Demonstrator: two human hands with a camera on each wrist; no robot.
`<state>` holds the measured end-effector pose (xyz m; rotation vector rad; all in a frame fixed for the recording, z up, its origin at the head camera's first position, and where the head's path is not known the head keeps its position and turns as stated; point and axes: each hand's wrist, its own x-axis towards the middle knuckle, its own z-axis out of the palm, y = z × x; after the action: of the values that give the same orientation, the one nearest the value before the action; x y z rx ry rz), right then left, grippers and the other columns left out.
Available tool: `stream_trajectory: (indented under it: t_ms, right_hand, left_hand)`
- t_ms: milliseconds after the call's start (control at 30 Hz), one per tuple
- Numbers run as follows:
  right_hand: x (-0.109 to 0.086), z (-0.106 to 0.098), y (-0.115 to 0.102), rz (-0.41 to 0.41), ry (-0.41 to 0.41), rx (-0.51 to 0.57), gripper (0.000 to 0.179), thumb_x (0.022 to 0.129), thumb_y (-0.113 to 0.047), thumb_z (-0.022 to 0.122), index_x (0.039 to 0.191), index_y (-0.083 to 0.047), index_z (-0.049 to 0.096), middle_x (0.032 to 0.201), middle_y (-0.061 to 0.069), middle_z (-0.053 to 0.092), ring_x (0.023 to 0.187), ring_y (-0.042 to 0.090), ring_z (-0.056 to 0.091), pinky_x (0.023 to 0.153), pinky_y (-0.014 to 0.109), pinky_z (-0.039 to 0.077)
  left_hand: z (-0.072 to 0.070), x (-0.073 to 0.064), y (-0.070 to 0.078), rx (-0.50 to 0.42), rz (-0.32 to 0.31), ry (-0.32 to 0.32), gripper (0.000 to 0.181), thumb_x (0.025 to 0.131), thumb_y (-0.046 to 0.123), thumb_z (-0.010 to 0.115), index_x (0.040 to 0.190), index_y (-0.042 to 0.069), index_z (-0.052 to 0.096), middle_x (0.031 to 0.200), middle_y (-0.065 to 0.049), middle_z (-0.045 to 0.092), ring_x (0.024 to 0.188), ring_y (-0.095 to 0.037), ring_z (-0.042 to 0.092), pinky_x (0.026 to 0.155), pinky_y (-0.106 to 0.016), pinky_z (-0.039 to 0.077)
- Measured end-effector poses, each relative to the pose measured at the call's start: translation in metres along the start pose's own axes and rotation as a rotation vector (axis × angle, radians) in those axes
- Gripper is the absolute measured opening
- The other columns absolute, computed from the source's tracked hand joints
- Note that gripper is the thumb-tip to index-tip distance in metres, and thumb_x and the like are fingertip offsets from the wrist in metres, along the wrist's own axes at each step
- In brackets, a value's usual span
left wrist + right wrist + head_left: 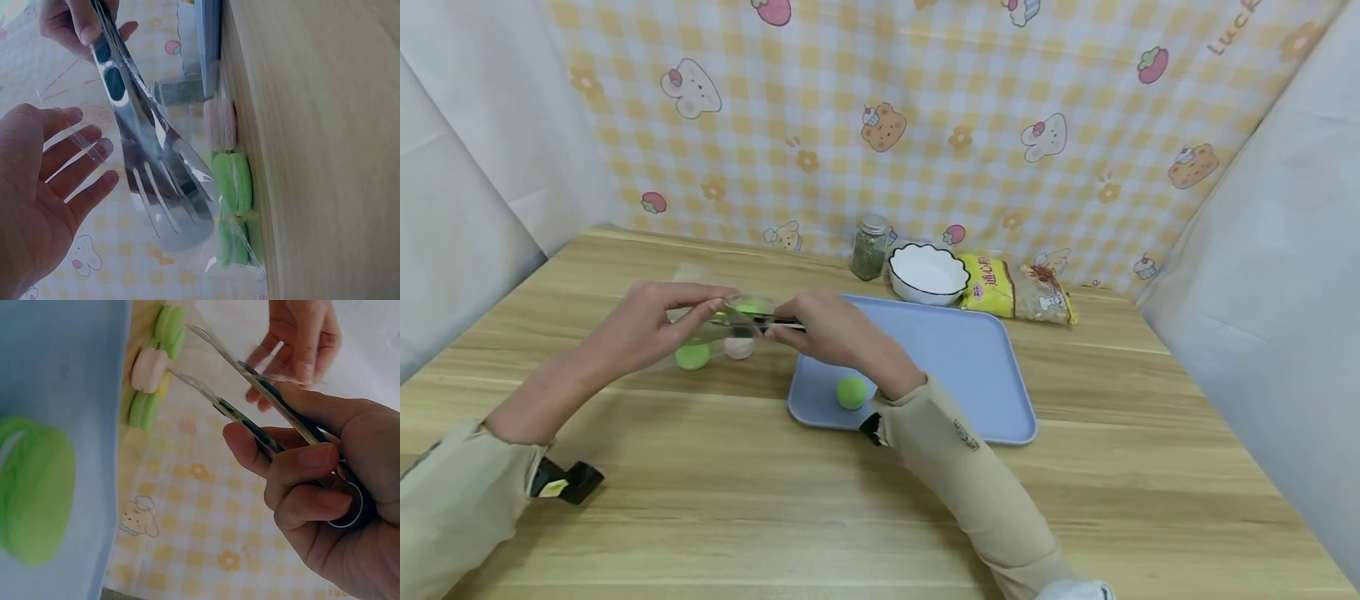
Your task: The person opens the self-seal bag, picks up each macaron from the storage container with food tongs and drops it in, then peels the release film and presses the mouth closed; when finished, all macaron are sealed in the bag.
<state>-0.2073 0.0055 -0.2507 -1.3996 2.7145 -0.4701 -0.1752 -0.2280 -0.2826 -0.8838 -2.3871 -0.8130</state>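
My left hand (pixel 651 325) pinches the edge of a clear plastic bag (pixel 240 272) between thumb and fingertips. Metal tongs (pixel 134 119) with dark handle inserts are gripped by my right hand (pixel 331 469); their slotted ends reach into the bag, the two arms spread apart. Inside the bag are several macarons, among them a pink macaron (pixel 150 370) and a green macaron (pixel 692 356). Another green macaron (pixel 852 392) lies by itself on the blue tray (pixel 958 358), just below my right wrist.
Behind the tray stand a glass jar (pixel 870 248) of dried herbs and a white scalloped bowl (pixel 928 271). A yellow food packet (pixel 1018 287) lies to the bowl's right. The wooden table (pixel 760 500) ends at a checked cloth (pixel 850 108) at the back.
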Motion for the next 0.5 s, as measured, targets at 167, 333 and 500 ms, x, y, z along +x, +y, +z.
stream_trajectory:
  t_ms: [167, 333, 500]
  right_hand:
    - [-0.023, -0.009, 0.005, 0.008, 0.003, 0.004, 0.023, 0.097, -0.029, 0.051, 0.09, -0.013, 0.066, 0.071, -0.003, 0.057, 0.058, 0.008, 0.045, 0.059, 0.023, 0.038]
    - [-0.053, -0.02, 0.015, 0.0, 0.033, 0.044, 0.025, 0.097, -0.028, 0.052, 0.103, -0.01, 0.068, 0.076, -0.001, 0.063, 0.056, 0.004, 0.048, 0.061, 0.022, 0.041]
    - [-0.091, -0.032, 0.037, 0.046, 0.077, 0.107, 0.035, 0.095, -0.027, 0.056, 0.121, -0.005, 0.062, 0.105, 0.004, 0.067, 0.069, 0.0, 0.06, 0.069, 0.026, 0.048]
  left_hand:
    - [-0.001, -0.001, 0.0, 0.019, -0.026, 0.001, 0.025, 0.091, 0.004, 0.058, 0.115, 0.006, 0.067, 0.109, -0.006, 0.067, 0.097, -0.021, 0.062, 0.078, -0.008, 0.04]
    - [-0.001, -0.002, 0.001, 0.027, -0.045, 0.008, 0.025, 0.092, 0.005, 0.057, 0.115, 0.006, 0.067, 0.108, -0.007, 0.067, 0.061, -0.006, 0.059, 0.061, -0.012, 0.039]
    - [0.0, -0.001, 0.0, 0.023, -0.057, 0.008, 0.025, 0.093, 0.008, 0.056, 0.116, 0.007, 0.067, 0.106, -0.01, 0.067, 0.041, -0.001, 0.021, 0.046, -0.021, 0.028]
